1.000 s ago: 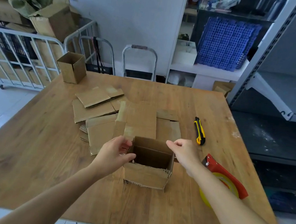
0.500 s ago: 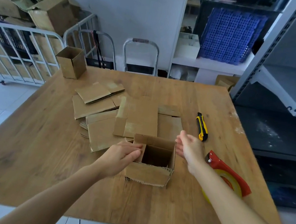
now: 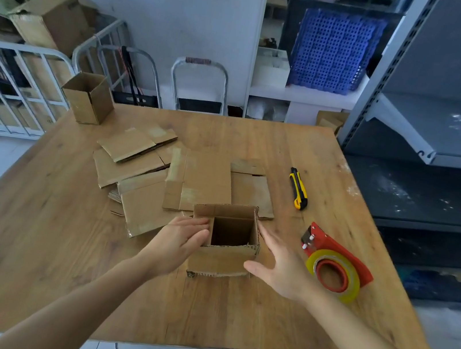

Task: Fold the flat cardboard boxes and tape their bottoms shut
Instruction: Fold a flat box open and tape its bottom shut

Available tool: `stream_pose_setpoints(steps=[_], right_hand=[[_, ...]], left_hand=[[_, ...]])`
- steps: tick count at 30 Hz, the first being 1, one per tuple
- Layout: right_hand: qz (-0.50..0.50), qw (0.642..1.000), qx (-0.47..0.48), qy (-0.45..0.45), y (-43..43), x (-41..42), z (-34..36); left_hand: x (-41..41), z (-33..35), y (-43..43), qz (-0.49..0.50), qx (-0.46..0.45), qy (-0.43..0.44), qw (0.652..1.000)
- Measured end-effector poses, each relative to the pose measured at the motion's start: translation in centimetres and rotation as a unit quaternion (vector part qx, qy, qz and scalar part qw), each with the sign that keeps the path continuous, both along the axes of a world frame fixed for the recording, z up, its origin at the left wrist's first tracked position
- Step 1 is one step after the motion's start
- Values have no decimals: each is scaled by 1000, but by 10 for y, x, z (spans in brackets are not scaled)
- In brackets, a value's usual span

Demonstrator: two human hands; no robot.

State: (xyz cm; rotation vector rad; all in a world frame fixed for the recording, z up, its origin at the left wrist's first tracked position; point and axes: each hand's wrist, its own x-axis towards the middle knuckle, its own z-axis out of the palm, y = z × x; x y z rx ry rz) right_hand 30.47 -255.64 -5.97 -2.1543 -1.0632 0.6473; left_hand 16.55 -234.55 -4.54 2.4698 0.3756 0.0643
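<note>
Open box: one small cardboard box point(image 3: 222, 259) stands upright on the wooden table point(image 3: 32, 233), near the front edge and a little right of centre, mouth up, inside dark.
Left hand: left hand point(image 3: 176, 241) lies flat against the box's left wall, fingers straight and together, tips at the rim; it grips nothing.
Right hand: right hand point(image 3: 281, 264) is spread wide at the box's right wall, fingers straight along it, thumb reaching across the front face; slightly blurred, so I cannot tell whether it touches.
Behind the box: flat box blanks point(image 3: 207, 179) in a loose, overlapping heap, directly behind and to the left; the nearest sheet meets the box's back wall.
Right of the box: red tape dispenser point(image 3: 336, 260) with a yellowish roll lies just beside the right hand; a yellow-and-black utility knife point(image 3: 298, 188) lies farther back, apart from it.
Far-left corner: second upright box point(image 3: 88, 97), mouth up, well apart from the rest.
Surroundings: grey metal shelving point(image 3: 427, 145) at the table's right; white cage trolley point(image 3: 11, 85) at left; blue perforated crate point(image 3: 332, 54) on a white shelf behind.
Counts: two standing boxes, one knife, one dispenser, two hands; blanks overlap too much for a firm count, several.
</note>
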Motion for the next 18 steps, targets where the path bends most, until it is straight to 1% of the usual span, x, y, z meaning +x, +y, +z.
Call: stream_pose_setpoints(steps=[3,5,10,12,13,15,17,18], right_hand=[[-18,1000,8,-5,2,3,1],[-8,1000,-5,-8,6,3,1],[17,998,-44,-51,12,-1,-2],[20,997,-52,-50,12,-1,-2],[23,997,-52,-46,12,-1,-1],[17,999,-33,-19,10,0,1],[-16,1000,0,23,10,3,3],[-35,999,16,30,12,4,2]], left_hand=[[1,-1,2,-12,1,35,999],[2,-4,3,-19,10,56,998],[-1,-6,5,-36,12,69,997],[-2,-6,6,-37,9,69,997],[-3,-6,6,-29,-5,61,998],[-6,-7,8,-4,-63,35,997],[-10,-8,8,17,-131,7,991],[-11,-8,7,25,-147,1,989]])
